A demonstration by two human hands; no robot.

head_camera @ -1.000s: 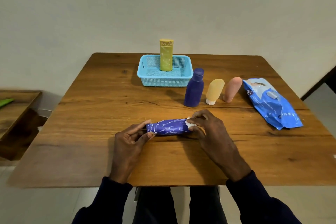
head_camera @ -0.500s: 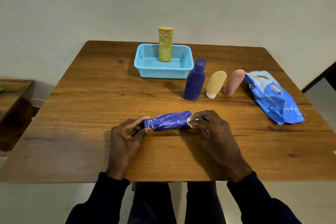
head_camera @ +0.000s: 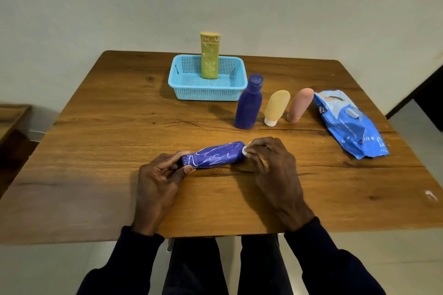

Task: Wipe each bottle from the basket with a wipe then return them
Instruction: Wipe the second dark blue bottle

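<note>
Inside blue basket (head_camera: 206,93): yellow bottle (head_camera: 210,55) standing upright.

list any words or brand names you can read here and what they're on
"mee": on the near-left corner of the blue wipes pack; it is small, so this reading is tentative.
Other print on the wipes pack: too small and blurred to read.
Purple tube: white squiggles only, no readable words.
Yellow bottle: pale marks, too blurred to read.
</note>
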